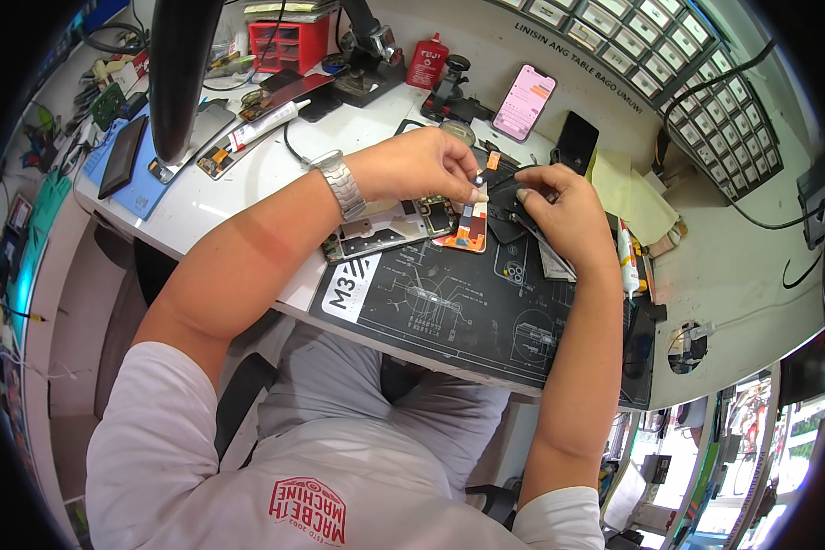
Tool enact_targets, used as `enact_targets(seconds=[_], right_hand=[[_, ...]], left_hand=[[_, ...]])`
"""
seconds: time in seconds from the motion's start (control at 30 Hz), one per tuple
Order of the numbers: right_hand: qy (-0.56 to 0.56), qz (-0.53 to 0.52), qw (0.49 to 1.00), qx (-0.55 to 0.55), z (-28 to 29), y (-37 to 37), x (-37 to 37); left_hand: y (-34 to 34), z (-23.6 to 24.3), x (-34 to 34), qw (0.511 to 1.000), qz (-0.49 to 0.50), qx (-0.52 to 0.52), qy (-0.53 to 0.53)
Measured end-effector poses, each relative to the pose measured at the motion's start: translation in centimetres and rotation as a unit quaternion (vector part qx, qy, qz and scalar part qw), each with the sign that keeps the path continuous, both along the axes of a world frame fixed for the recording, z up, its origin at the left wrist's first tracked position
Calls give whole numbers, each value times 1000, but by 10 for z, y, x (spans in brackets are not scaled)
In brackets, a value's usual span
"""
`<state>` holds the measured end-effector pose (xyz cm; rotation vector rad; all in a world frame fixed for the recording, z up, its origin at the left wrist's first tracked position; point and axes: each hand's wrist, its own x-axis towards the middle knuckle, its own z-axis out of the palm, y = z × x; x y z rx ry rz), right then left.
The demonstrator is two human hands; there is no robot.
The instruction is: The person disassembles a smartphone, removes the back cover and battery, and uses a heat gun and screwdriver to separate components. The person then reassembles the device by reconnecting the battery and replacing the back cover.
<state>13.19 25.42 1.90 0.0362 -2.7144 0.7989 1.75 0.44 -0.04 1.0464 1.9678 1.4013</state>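
Note:
My left hand (431, 165), with a wristwatch (342, 183) on the wrist, is closed in a pinch at an orange and dark phone part (470, 227). Something small and pale shows at its fingertips, too small to name. Beside it, my right hand (564, 209) has its thumb and fingers curled together near a thin dark piece; what they hold is mostly hidden. Under my left wrist lies an opened phone frame (376, 235) with its metal inside showing. Both parts rest on a black printed work mat (412, 307).
A lit phone (524, 103) leans at the back, near a dark phone (577, 142) and a red bottle (427, 61). Farther left are a glue tube (264, 126) and a red drawer box (289, 44). A black lamp arm (181, 82) hangs over the left side.

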Motion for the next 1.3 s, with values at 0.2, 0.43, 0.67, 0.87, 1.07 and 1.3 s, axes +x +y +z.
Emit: enact_targets(seconds=[0.2, 0.43, 0.67, 0.87, 1.07, 1.3], right_hand=[[-160, -7, 987, 5, 15, -28, 3], [-96, -55, 994, -1, -12, -32, -8], [-113, -101, 988, -31, -17, -49, -18], [-87, -85, 965, -232, -36, -34, -26], [-40, -43, 887, -459, -18, -29, -21], [29, -30, 835, -548, -11, -36, -21]], left_hand=[[-25, -1, -6, 929, 47, -163, 329], [-24, 19, 28, 900, -18, -278, 336], [-21, 10, 20, 900, -22, -209, 381], [-18, 15, 6, 947, -32, -206, 244], [-25, 20, -21, 996, 1, -26, 90], [-20, 22, -20, 922, 9, 262, -284]])
